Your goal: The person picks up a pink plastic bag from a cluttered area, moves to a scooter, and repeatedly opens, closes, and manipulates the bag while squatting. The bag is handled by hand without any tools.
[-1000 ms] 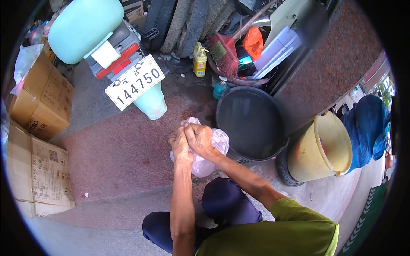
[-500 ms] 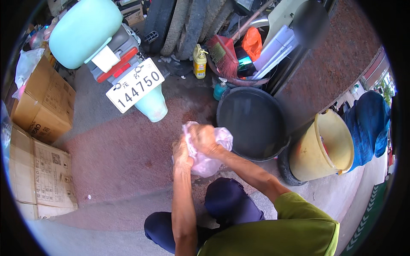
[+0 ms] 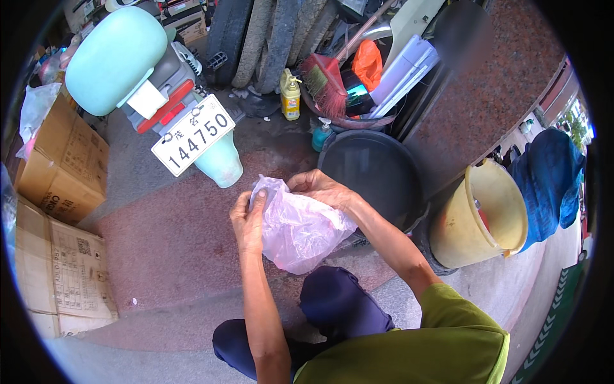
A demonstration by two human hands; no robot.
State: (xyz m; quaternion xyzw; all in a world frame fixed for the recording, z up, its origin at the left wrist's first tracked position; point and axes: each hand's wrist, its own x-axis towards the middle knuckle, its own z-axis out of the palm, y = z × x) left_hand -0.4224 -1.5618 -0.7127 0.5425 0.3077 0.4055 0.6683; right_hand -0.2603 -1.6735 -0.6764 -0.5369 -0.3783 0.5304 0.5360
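Note:
A thin, translucent pink plastic bag (image 3: pixel 300 232) hangs between my hands, crumpled and partly puffed out over the floor. My left hand (image 3: pixel 248 221) pinches its left upper edge, thumb on top. At the upper right edge my right hand (image 3: pixel 320 189) grips the film, fingers curled in. Whether anything lies inside the bag cannot be made out. Just right of my right hand stands a round black tub (image 3: pixel 377 179), its inside dark; my right forearm crosses over its near rim.
A scooter's pale green rear (image 3: pixel 118 61) stands ahead left, with cardboard boxes (image 3: pixel 64 160) beside it. Beyond the tub are a yellow pump bottle (image 3: pixel 290 96), a teal bottle (image 3: pixel 322 136), tyres (image 3: pixel 256 48) and a bin holding a red brush (image 3: pixel 325 80). A cream bucket (image 3: pixel 451 230) stands right.
My hands, close together and blurred on the bunched bag before, have moved apart. The bag is now spread wider between them, and my left hand has shifted left.

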